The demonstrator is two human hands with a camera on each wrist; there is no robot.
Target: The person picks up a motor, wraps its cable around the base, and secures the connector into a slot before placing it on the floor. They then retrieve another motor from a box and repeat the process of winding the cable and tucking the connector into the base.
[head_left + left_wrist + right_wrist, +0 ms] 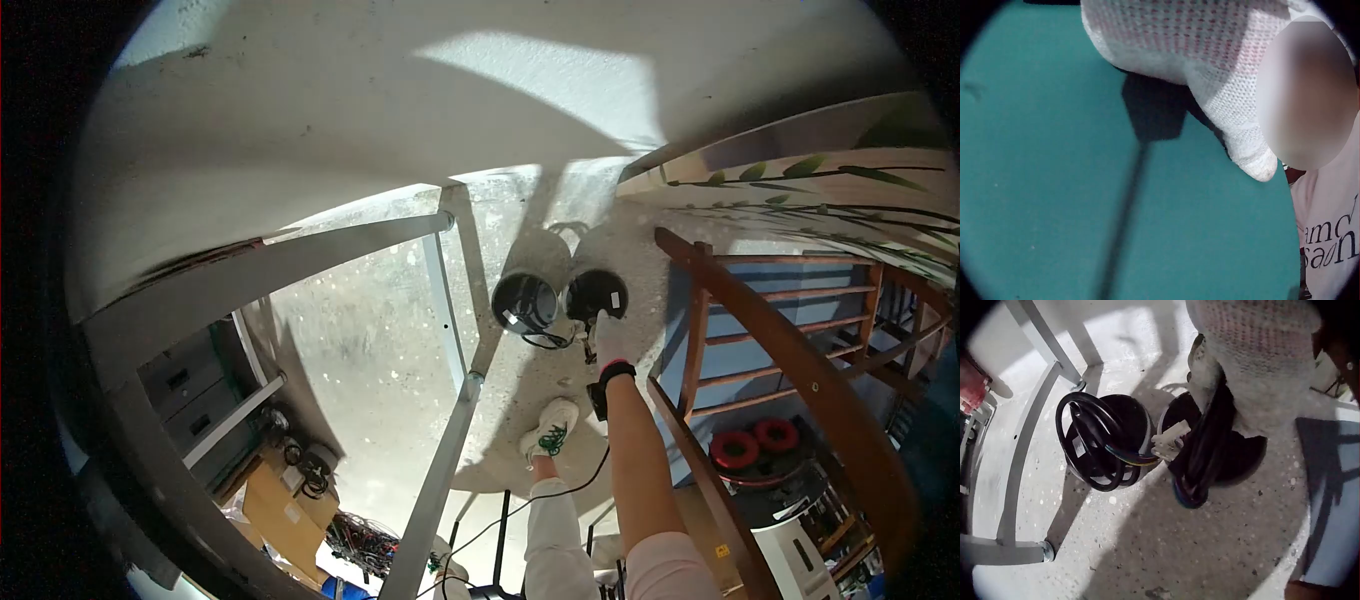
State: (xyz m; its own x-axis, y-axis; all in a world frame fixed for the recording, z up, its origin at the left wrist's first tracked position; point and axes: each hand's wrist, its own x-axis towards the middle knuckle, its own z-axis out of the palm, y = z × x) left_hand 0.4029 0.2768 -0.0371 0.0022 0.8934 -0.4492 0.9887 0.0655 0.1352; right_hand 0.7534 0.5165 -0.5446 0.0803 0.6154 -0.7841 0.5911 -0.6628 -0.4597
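My right hand [609, 342], in a white knit glove, reaches down to the floor. In the right wrist view it grips a folded bundle of black cable [1210, 444] with a white plug connector [1171, 441] beside it. Behind the bundle is a round black-topped unit [603, 288]. To its left stands a second round black-topped unit [524, 303], with its own coiled black cable [1063, 428] on top. My gloved left hand [1160, 40] rests on a green flat surface [1041, 175], its thumb extended; its fingertips are out of frame.
Grey metal frame legs [440, 470] stand left of the units. To the right are a brown wooden frame [800, 370] and red-topped round items [735, 450]. A cardboard box [285, 510] and tangled wires [360, 545] lie at lower left. A thin black cable [520, 507] crosses near my legs.
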